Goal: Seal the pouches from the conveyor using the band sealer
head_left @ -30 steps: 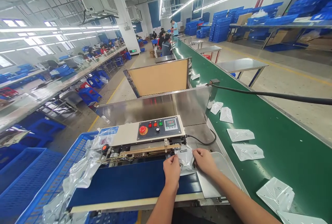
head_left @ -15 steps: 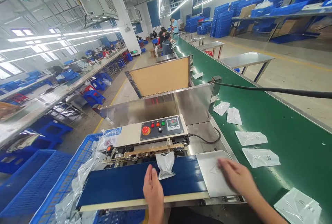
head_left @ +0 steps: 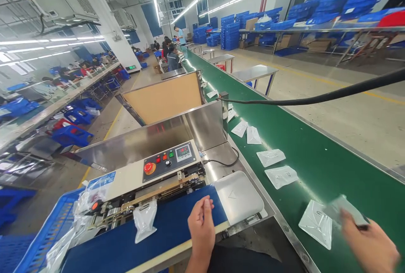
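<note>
Over the right-hand green conveyor belt, my right hand (head_left: 370,237) grips a pouch (head_left: 346,209), pale and smeared by motion. Right beside it on the belt lies a flat white pouch (head_left: 316,224). My left hand (head_left: 201,224) hovers above the near edge of the sealing machine's blue belt (head_left: 172,226), fingers curled in toward the thumb with nothing visible in them. Farther left on that blue belt, another white pouch (head_left: 144,222) has its top edge in the band sealer (head_left: 136,176). A bare metal plate (head_left: 238,197) forms the right end of the machine.
Several white pouches (head_left: 281,177) lie spaced along the green belt (head_left: 316,146). A blue basket (head_left: 47,222) with clear plastic-wrapped pouches stands at the sealer's left end. A black cable (head_left: 300,101) crosses over the belt. People sit farther down the line.
My right hand has moved from the metal plate to the green belt and taken hold of a pouch. The pouch in the sealer has travelled left. The view has turned right.
</note>
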